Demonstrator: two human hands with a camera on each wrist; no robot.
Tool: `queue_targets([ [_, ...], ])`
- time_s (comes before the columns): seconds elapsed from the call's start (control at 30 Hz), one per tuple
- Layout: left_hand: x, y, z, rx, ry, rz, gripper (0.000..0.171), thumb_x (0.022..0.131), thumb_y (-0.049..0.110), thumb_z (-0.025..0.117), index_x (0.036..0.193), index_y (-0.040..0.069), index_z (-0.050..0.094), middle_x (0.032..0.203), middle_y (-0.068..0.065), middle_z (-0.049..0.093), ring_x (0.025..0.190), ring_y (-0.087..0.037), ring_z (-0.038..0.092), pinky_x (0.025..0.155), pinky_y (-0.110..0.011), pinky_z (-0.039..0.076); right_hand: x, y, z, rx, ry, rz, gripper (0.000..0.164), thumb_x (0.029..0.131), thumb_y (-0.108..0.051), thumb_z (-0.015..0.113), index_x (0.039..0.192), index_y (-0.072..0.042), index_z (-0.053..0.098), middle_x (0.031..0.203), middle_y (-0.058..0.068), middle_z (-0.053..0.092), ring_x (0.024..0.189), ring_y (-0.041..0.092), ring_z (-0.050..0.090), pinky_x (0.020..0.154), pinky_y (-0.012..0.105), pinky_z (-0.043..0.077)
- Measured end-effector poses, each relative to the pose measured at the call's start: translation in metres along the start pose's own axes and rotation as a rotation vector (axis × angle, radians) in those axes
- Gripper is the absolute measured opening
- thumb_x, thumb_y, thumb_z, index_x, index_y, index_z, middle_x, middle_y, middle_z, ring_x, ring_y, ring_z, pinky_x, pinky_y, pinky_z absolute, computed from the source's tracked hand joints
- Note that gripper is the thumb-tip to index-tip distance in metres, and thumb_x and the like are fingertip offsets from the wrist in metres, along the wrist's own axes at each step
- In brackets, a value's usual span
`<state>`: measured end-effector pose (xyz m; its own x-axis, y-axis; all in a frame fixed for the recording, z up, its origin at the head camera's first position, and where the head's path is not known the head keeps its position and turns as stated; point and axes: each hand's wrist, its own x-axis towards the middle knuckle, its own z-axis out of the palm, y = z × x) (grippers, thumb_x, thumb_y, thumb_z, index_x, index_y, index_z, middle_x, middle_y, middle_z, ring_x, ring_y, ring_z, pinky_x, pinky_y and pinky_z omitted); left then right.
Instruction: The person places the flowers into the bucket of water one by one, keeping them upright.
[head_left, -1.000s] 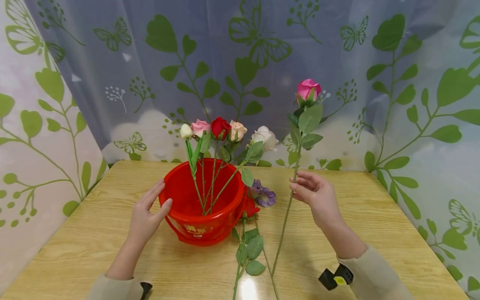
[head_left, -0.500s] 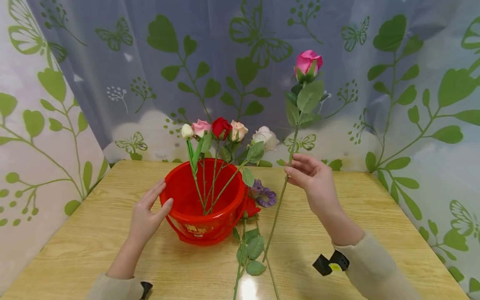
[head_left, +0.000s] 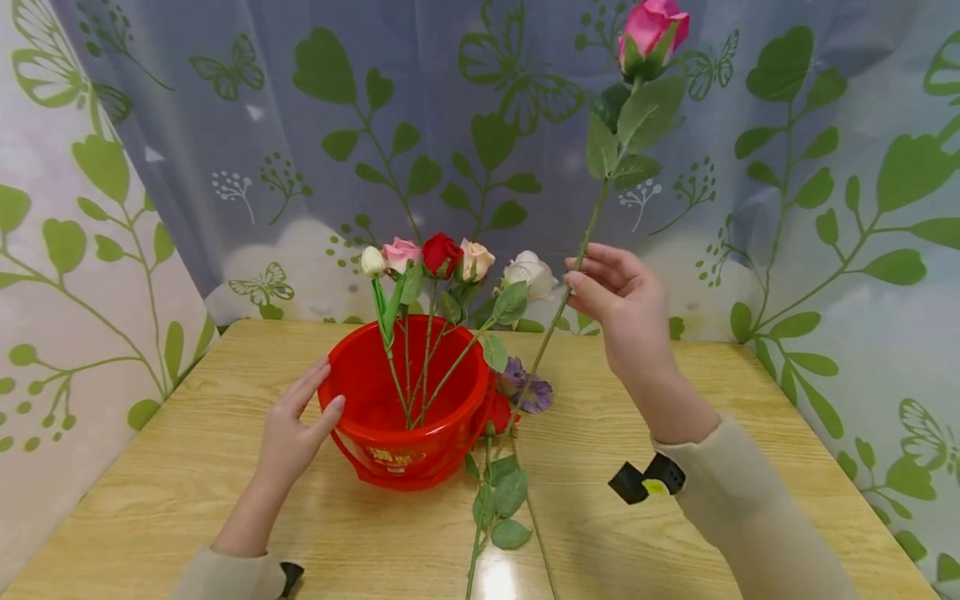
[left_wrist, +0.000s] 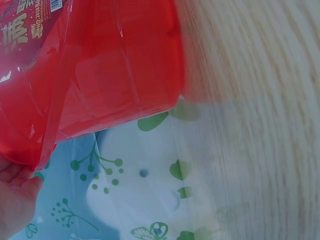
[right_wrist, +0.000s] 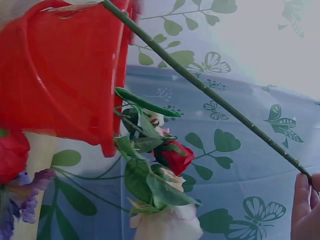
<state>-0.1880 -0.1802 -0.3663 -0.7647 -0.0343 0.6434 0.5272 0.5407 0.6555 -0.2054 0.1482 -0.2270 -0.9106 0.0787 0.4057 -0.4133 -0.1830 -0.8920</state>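
Note:
A red plastic bucket (head_left: 405,454) stands on the wooden table with several artificial flowers in it: a white tulip (head_left: 372,262), a pink rose (head_left: 401,255), a red rose (head_left: 442,255), a peach rose (head_left: 476,261) and a white rose (head_left: 529,275). My left hand (head_left: 296,425) rests against the bucket's left side, fingers extended and thumb apart at the rim. To the right, my right hand (head_left: 626,308) pinches the stem of a magenta rose (head_left: 652,37) between thumb and fingers. Its bloom is high up, and the stem (right_wrist: 210,92) slants down toward the bucket's right side.
Beside the bucket on the table (head_left: 675,517) lie a purple flower (head_left: 534,393) and another red flower (head_left: 501,414), their leafy stems (head_left: 510,496) reaching toward the front edge. A curtain (head_left: 420,100) printed with leaves and butterflies hangs behind.
My right hand has lifted the magenta rose upward, moving slightly left, and the stem's lower end has risen from near the table's front to beside the bucket. The left hand and bucket have stayed put.

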Motion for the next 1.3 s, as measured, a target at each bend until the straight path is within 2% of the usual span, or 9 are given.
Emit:
queue_targets([
  [0.23, -0.002, -0.022, 0.002, -0.002, 0.000, 0.001, 0.043, 0.076, 0.000, 0.065, 0.117, -0.005, 0.054, 0.123, -0.016, 0.051, 0.112, -0.030, 0.046, 0.086, -0.005, 0.029, 0.012, -0.006, 0.018, 0.109, 0.050, -0.120, 0.023, 0.079, 0.006, 0.060, 0.100, -0.004, 0.058, 0.088, 0.005, 0.063, 0.078, 0.015, 0.060, 0.065, 0.025, 0.051],
  [0.37, -0.002, -0.025, 0.002, -0.003, 0.006, 0.010, 0.043, 0.076, 0.001, 0.065, 0.118, -0.004, 0.055, 0.123, -0.015, 0.051, 0.113, -0.030, 0.046, 0.086, -0.006, 0.030, 0.015, -0.003, 0.027, 0.142, 0.072, -0.151, 0.022, 0.078, 0.008, 0.059, 0.096, -0.005, 0.059, 0.086, 0.004, 0.063, 0.075, 0.015, 0.061, 0.064, 0.026, 0.052],
  [0.5, -0.002, -0.025, 0.002, 0.004, 0.009, 0.014, 0.043, 0.075, -0.001, 0.065, 0.117, -0.006, 0.055, 0.122, -0.017, 0.051, 0.112, -0.031, 0.046, 0.085, -0.004, 0.029, 0.014, 0.005, 0.035, 0.130, 0.066, -0.164, 0.023, 0.078, 0.010, 0.059, 0.096, -0.005, 0.058, 0.085, 0.002, 0.064, 0.076, 0.014, 0.060, 0.065, 0.027, 0.052],
  [0.7, -0.002, -0.023, 0.003, 0.014, 0.022, 0.036, 0.043, 0.073, -0.003, 0.066, 0.115, -0.006, 0.056, 0.121, -0.017, 0.052, 0.111, -0.031, 0.047, 0.086, -0.004, 0.029, 0.008, 0.023, 0.043, 0.082, 0.027, -0.127, 0.022, 0.080, 0.010, 0.057, 0.101, 0.003, 0.054, 0.085, 0.000, 0.063, 0.076, 0.013, 0.058, 0.064, 0.026, 0.051],
  [0.9, 0.000, 0.001, 0.001, 0.001, 0.022, 0.025, 0.040, 0.072, -0.008, 0.063, 0.111, -0.014, 0.054, 0.117, -0.025, 0.051, 0.108, -0.038, 0.046, 0.086, -0.004, 0.029, 0.003, 0.040, 0.051, 0.081, -0.009, -0.087, 0.025, 0.079, 0.011, 0.057, 0.104, 0.007, 0.052, 0.089, 0.010, 0.062, 0.078, 0.015, 0.059, 0.065, 0.026, 0.051],
  [0.97, 0.000, 0.003, 0.001, -0.011, 0.025, 0.030, 0.040, 0.072, -0.009, 0.063, 0.110, -0.015, 0.054, 0.117, -0.027, 0.051, 0.107, -0.041, 0.046, 0.086, -0.004, 0.029, 0.000, 0.046, 0.055, 0.053, -0.018, -0.076, 0.026, 0.079, 0.010, 0.058, 0.104, 0.007, 0.053, 0.090, 0.013, 0.061, 0.078, 0.017, 0.059, 0.065, 0.028, 0.051],
  [1.17, -0.002, -0.021, 0.004, 0.004, 0.031, 0.033, 0.042, 0.073, -0.004, 0.065, 0.114, -0.007, 0.056, 0.120, -0.018, 0.053, 0.110, -0.033, 0.047, 0.087, -0.006, 0.030, -0.007, 0.063, 0.062, -0.005, -0.069, -0.019, 0.026, 0.079, 0.009, 0.058, 0.105, 0.010, 0.052, 0.090, 0.012, 0.062, 0.077, 0.013, 0.059, 0.066, 0.025, 0.051],
  [1.3, -0.002, -0.027, 0.005, 0.000, 0.032, 0.033, 0.041, 0.075, 0.000, 0.065, 0.115, -0.005, 0.056, 0.121, -0.015, 0.053, 0.111, -0.030, 0.047, 0.088, -0.008, 0.031, -0.012, 0.074, 0.066, -0.070, -0.118, 0.001, 0.024, 0.079, 0.008, 0.058, 0.103, 0.008, 0.053, 0.094, 0.020, 0.060, 0.078, 0.013, 0.059, 0.067, 0.027, 0.050],
])
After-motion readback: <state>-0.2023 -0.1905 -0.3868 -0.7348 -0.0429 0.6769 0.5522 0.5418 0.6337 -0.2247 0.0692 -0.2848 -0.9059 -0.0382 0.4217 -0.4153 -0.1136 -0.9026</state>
